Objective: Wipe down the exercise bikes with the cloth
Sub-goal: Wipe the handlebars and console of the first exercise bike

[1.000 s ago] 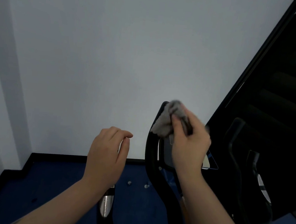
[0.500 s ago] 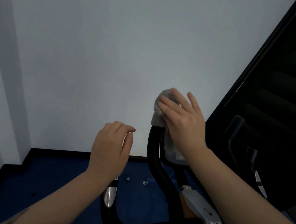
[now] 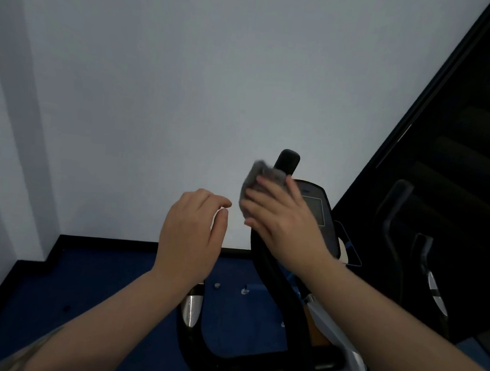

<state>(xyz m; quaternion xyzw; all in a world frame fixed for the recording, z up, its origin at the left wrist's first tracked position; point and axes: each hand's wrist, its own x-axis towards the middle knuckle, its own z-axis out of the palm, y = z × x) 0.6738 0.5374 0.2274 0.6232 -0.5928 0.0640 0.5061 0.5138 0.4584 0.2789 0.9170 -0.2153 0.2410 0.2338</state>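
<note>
The exercise bike's black handlebar (image 3: 287, 159) rises at centre right, with its console (image 3: 316, 207) just behind. My right hand (image 3: 285, 223) holds a grey cloth (image 3: 253, 177) wrapped against the bar just below its tip, fingers laid round it. My left hand (image 3: 190, 240) hovers to the left of the bar with loosely curled fingers and holds nothing. Under it shows the chrome end of the other handlebar (image 3: 191, 308). The black crossbar (image 3: 250, 362) and grey frame (image 3: 352, 366) sit low in the view.
A white wall (image 3: 187, 90) stands close behind the bike, meeting blue floor (image 3: 101, 297) with a black skirting. On the right is a dark glossy panel (image 3: 463, 176) in which another bike shape (image 3: 423, 262) appears.
My right hand slid the cloth from the top of the handlebar down its side, so the bar's tip now shows above it. My left hand stayed almost still.
</note>
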